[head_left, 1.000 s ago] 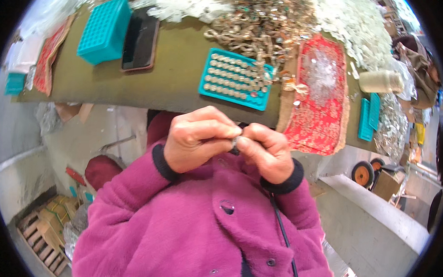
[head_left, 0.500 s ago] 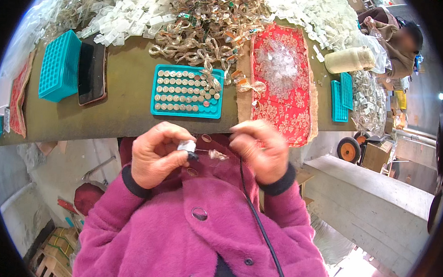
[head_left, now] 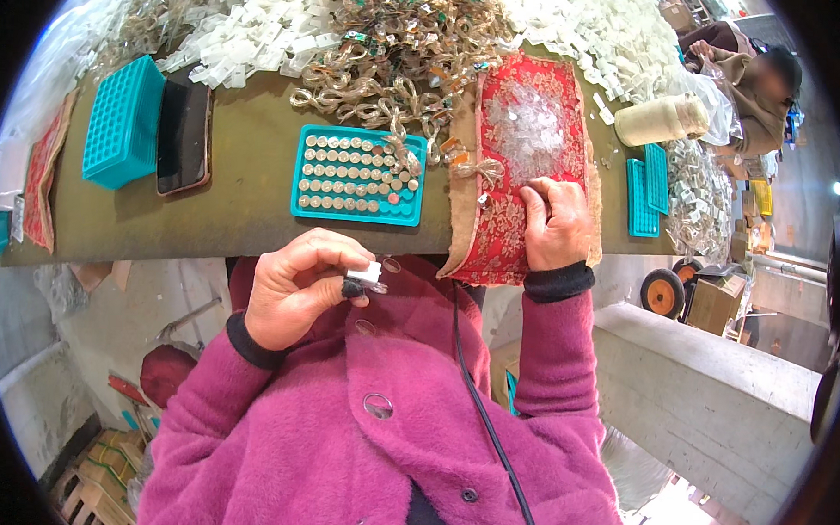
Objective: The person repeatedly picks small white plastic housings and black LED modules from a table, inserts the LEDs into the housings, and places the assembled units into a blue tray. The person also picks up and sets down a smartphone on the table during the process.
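My left hand (head_left: pixel 304 284) is closed in front of my coat, pinching a small white plastic case (head_left: pixel 364 273) between thumb and fingers. Something dark is at its thumb tip, and a small clear piece pokes out under the case. My right hand (head_left: pixel 560 226) rests on the red floral cloth (head_left: pixel 505 224), its fingers curled and closed by the lower edge of a heap of thin clear plastic pieces (head_left: pixel 531 128). Whatever its fingertips hold, if anything, is hidden. Left of the cloth, a teal tray (head_left: pixel 295 203) bears rows of round silvery button cells (head_left: pixel 340 172).
Coiled clear wire bundles (head_left: pixel 400 49) are heaped at the back, between piles of white plastic cases (head_left: pixel 261 35). Stacked teal trays (head_left: pixel 119 127) and a dark phone (head_left: pixel 184 139) lie left. A pale cylindrical container (head_left: pixel 661 120) lies right; another person (head_left: pixel 750 89) sits beyond.
My right hand has moved away from the left hand, up and right onto the red cloth. My left hand keeps the white case, now turned; the short wire bundle beside it no longer shows.
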